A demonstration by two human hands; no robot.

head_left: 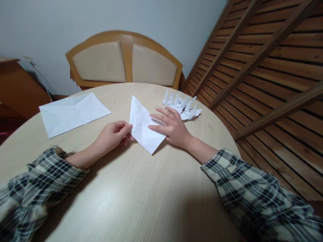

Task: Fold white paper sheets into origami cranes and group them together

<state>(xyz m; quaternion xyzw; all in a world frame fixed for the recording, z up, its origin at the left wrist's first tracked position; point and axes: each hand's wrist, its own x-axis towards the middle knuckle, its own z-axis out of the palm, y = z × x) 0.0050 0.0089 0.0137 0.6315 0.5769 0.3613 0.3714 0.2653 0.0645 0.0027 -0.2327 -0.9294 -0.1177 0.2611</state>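
Note:
A folded white sheet of paper [145,129] lies on the round table, one corner pointing away from me and another toward me. At its left edge my left hand [114,134] pinches the paper between thumb and fingers. My right hand [174,127] rests over the right part of the sheet, fingers stretched out and spread. That hand covers the sheet's right corner. Just beyond my right hand stand several white origami cranes [180,104], grouped close together.
Creased white sheets [75,112] lie at the left of the pale wooden table [141,201]. A padded bed headboard or chair back [128,57] rises behind the table. Slatted wooden panelling [264,74] slants along the right; a brown cabinet [22,87] stands at the left.

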